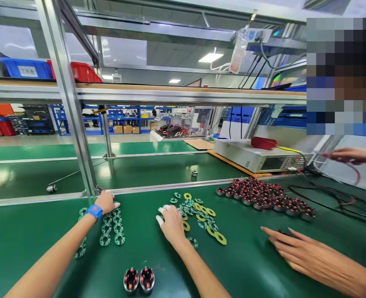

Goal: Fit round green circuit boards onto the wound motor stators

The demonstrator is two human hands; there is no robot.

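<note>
Thin, flat, green-and-white patterned rings [101,241]: rows and loose pile, green bench [40,231]. Handling, judged: light, stiff; take by outer rim. Left hand [106,202] at rows, right hand [172,223] at pile; cannot tell either grip's closure.

Exposure bright and fairly even. Reference: shelf beam [176,95]. Ceiling light panel [211,57] above it clips to white. Below it, glare patches on the green back bench [151,165]; specular streaks on the metal post [74,124] crossing it, which leans with wide-angle distortion. Soft shadows on the front worktop [86,275], well below. Green rings [116,240] below it read reasonably sharp; far background under it goes soft. Pixelated block [340,74] at its right end.
</note>
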